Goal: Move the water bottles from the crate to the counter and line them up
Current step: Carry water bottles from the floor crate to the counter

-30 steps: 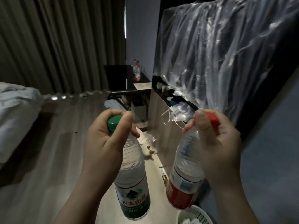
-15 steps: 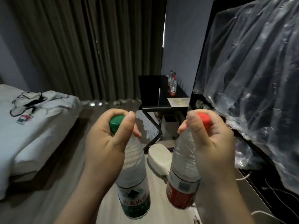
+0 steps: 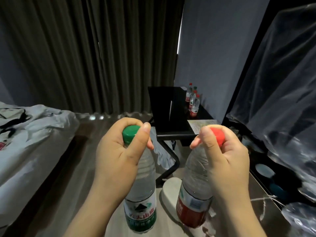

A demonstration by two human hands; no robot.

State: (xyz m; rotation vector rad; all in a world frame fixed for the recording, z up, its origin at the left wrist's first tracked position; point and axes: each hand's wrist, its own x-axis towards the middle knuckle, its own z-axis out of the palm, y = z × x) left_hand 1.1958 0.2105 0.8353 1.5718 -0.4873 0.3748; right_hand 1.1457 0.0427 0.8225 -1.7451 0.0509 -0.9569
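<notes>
My left hand (image 3: 118, 158) grips the neck of a clear water bottle with a green cap and green label (image 3: 142, 199), hanging in the air. My right hand (image 3: 227, 161) holds a second bottle with a red cap and red label (image 3: 193, 199) by its neck. Both bottles hang side by side in front of me, a little apart. Far ahead, several bottles (image 3: 193, 101) stand in a row on a dark counter (image 3: 203, 112) by the wall. The crate is out of view.
A black chair (image 3: 169, 115) stands at the dark counter. A bed with white bedding (image 3: 30, 134) fills the left. On the right, plastic sheeting (image 3: 282, 82) hangs over a dark unit. A white slipper (image 3: 171, 190) lies on the wood floor. Dark curtains close the back.
The view has swung up and left: the far counter with its bottles now sits nearer and more central. Both hands keep the same hold on their bottles.
</notes>
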